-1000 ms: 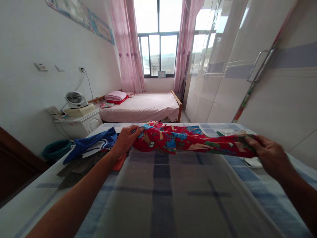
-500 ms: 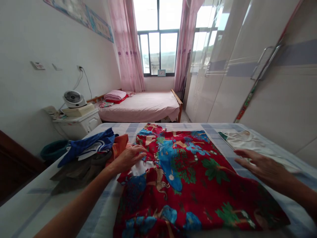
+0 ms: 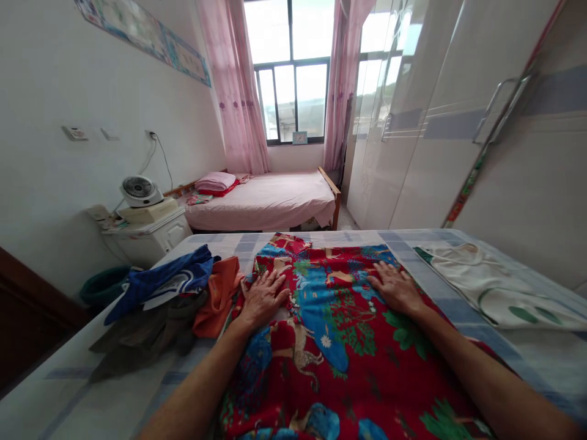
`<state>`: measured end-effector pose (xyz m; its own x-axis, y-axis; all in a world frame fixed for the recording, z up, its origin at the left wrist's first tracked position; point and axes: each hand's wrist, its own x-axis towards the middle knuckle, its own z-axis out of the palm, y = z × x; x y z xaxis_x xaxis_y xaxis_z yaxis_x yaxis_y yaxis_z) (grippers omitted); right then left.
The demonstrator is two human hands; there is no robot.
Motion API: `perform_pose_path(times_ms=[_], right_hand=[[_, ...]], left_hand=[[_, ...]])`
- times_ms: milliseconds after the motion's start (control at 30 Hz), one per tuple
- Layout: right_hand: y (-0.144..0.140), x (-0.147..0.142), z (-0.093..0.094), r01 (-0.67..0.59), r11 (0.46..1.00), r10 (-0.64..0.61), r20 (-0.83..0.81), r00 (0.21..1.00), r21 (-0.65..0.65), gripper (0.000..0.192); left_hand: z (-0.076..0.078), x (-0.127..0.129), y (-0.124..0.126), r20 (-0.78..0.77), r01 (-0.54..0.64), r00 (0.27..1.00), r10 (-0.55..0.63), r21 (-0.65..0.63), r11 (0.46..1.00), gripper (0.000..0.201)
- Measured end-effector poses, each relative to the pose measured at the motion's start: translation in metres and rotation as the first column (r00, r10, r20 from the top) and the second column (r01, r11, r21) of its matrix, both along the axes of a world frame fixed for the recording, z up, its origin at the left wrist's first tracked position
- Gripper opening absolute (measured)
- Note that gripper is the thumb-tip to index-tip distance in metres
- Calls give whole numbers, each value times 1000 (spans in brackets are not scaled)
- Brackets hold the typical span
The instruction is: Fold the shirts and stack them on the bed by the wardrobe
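A red garment [image 3: 362, 379] printed with blue, green and animal figures is spread over the bed in front of me. My left hand [image 3: 266, 296] lies flat on its left part, near the collar, fingers spread. Flat on the garment's upper right part rests my right hand [image 3: 395, 286], its fingers apart too. Neither hand grips the cloth. My forearms hide some of the garment's lower sides. Beside my left hand lie an orange cloth [image 3: 220, 293], a blue garment [image 3: 169, 275] and a dark grey-brown garment [image 3: 147, 333] in a loose heap.
A white garment with green shapes [image 3: 495, 284] lies to the right on the checked bedsheet [image 3: 73, 391]. Beyond stand a pink-covered bed [image 3: 270, 198], a white cabinet [image 3: 160, 235] bearing a fan [image 3: 140, 190], and a tall glossy wardrobe [image 3: 426, 153]. A teal basin [image 3: 103, 284] is at left.
My right hand has moved left from above the sheet's right side onto the red garment. My left hand has shifted slightly right and down and now lies flat on the cloth.
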<state>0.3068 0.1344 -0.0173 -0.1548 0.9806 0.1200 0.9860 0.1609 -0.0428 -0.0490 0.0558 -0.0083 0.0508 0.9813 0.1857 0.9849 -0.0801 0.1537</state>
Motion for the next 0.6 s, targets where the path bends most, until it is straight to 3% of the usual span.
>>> perform_pose_path(times_ms=[33,100,167,233,300,367,433,500,600], right_hand=[[8,20,0,134,991,-134,8,991,-14,65],[19,46,8,223,973,-222,23,975,-67,65],[21,44,21,242,967,-241,23,970,-80,66],[16,14,33,175,985,-175,3,985,-6,65],[4,-33,39,-83,991,84,-7,996,100,60],[-7,-81,38,-309,946,312,-24,950,97,55],[-11,-111,30,-438,898,440,-44,897,51,55],[-6,-116,20,-458,889,457,-51,888,-2,58],[18,-75,7,-254,967,253,-25,967,-39,61]], left_hand=[[0,0,0,9,2,1000,-2,1,1000,50],[2,2,0,22,2,1000,-2,2,1000,51],[4,5,2,27,12,1000,-12,-3,1000,54],[5,7,3,21,30,999,-30,-6,1000,60],[5,8,3,4,41,999,-41,-9,999,64],[5,8,3,-14,45,999,-45,-13,999,66],[5,7,3,-26,44,999,-45,-13,999,66],[5,6,3,-32,48,998,-48,-8,999,66],[3,6,3,-23,47,999,-47,-1,999,65]])
